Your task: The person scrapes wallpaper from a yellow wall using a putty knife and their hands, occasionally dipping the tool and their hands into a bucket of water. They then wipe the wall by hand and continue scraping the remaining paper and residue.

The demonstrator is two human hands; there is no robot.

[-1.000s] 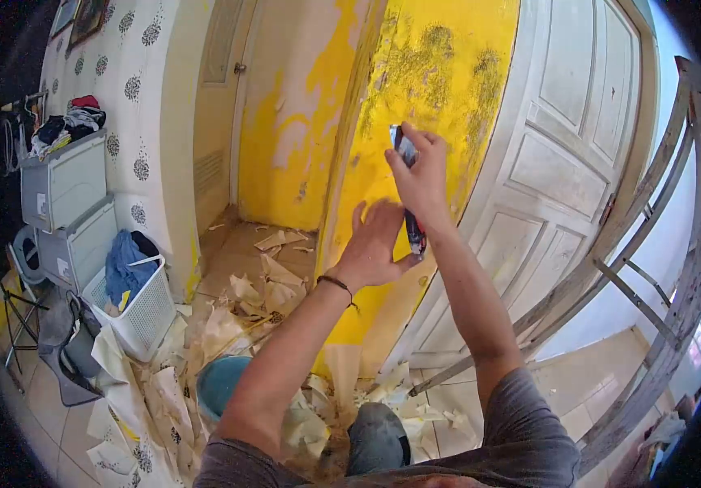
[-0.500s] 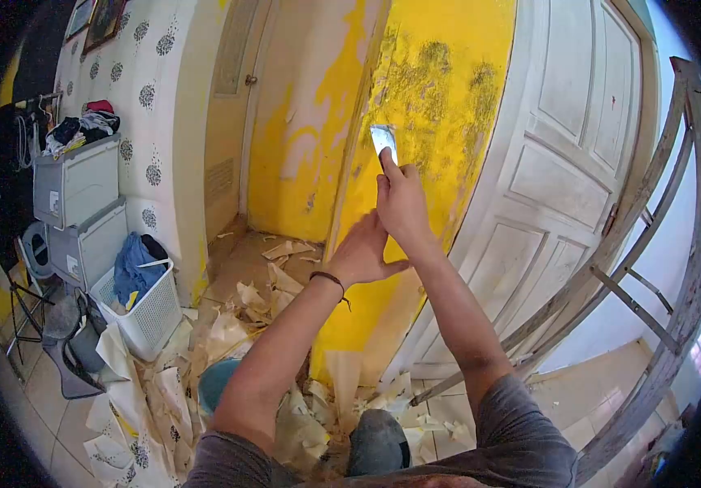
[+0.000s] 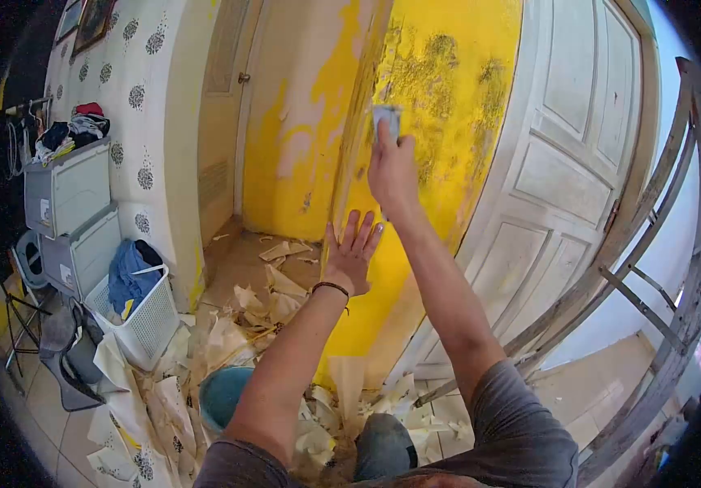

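Note:
A yellow wall [image 3: 440,98] with dark, flaking patches stands in front of me. My right hand [image 3: 393,175] is closed around a scraper [image 3: 387,122], whose flat metal blade is against the upper part of the wall near its left corner. Lower and to the left, my left hand [image 3: 351,254] has its fingers spread over the corner edge of the wall and holds nothing. A dark band circles my left wrist.
Torn wallpaper [image 3: 224,342] litters the floor around a teal bucket [image 3: 224,397]. At left are a white laundry basket [image 3: 145,325] and stacked grey boxes [image 3: 74,191]. A white door [image 3: 562,179] and a wooden ladder [image 3: 659,390] stand at right.
My left hand has moved down and left, away from my right hand, and its fingers have spread. My right hand and the scraper have shifted slightly up.

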